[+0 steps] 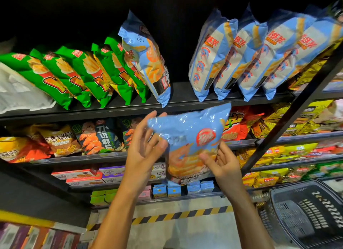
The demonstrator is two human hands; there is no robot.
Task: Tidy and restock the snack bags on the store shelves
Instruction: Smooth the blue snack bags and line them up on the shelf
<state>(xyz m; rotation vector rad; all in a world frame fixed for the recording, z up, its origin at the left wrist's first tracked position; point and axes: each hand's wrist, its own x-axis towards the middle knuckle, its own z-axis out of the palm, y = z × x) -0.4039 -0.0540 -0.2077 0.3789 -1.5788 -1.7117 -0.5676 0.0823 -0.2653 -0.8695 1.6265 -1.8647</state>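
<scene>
Left hand (pixel 143 146) open, right hand (pixel 221 163) clasping.

The top shelf (pixel 178 102) is lined with tilted green bags (pixel 78 72) at left and light blue bags (pixel 241 59) at right, a gap left between.
</scene>
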